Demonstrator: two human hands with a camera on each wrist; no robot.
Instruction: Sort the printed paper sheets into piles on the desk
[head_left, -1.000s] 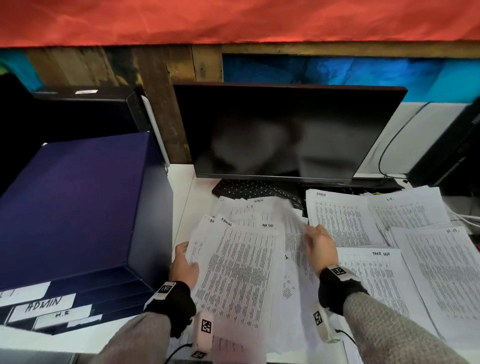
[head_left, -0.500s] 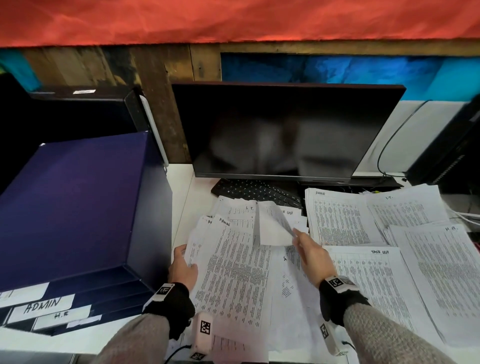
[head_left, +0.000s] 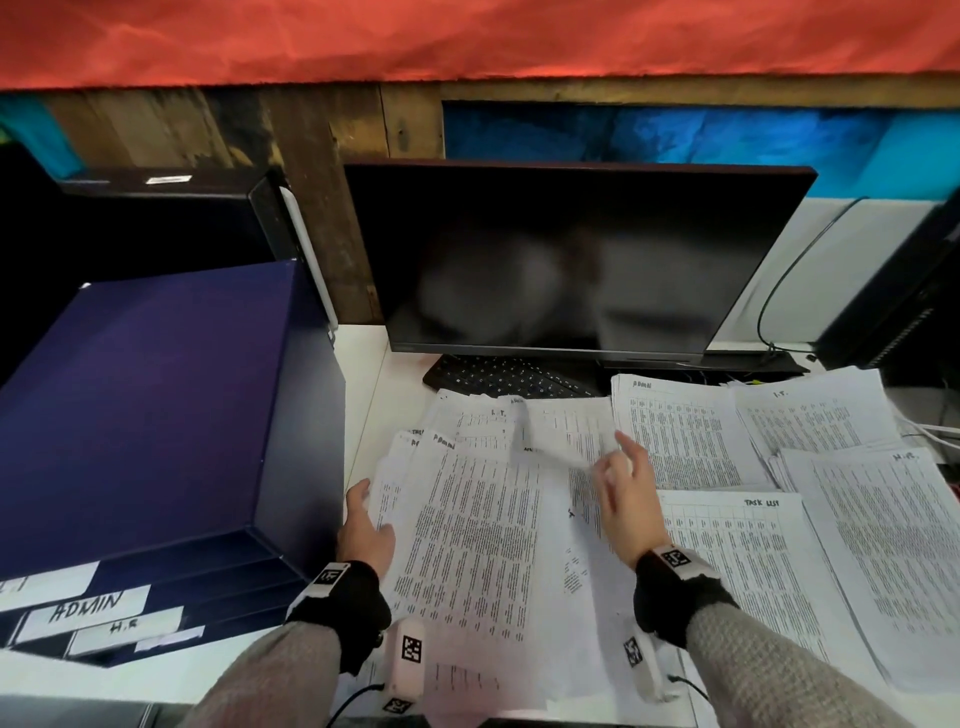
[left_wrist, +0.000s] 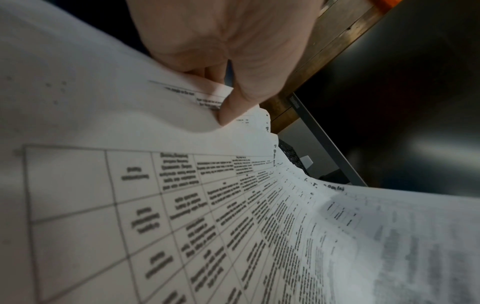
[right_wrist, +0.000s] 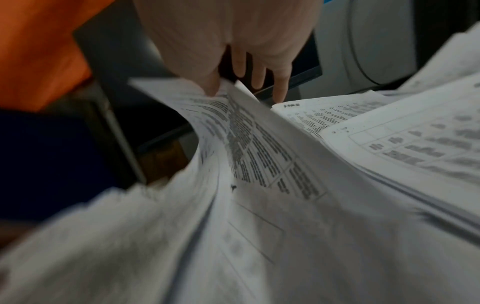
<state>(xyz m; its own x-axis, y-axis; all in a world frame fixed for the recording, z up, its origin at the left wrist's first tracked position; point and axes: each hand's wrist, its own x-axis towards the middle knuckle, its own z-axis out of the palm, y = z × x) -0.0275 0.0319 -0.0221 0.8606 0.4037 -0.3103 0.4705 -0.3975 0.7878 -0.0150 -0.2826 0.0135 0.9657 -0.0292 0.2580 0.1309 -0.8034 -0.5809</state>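
The desk carries a dark blue file box at its left edge and a black monitor at the rear, with a keyboard beneath it. Four sorted piles of printed sheets occupy the right half of the desk. The unsorted stack lies at the front centre, just beside the file box. The left hand grips the stack's left edge, thumb on top in the left wrist view. The right hand pinches the top sheet and lifts its far end; the grip is blurred, so the pinch is probably between thumb and forefinger.
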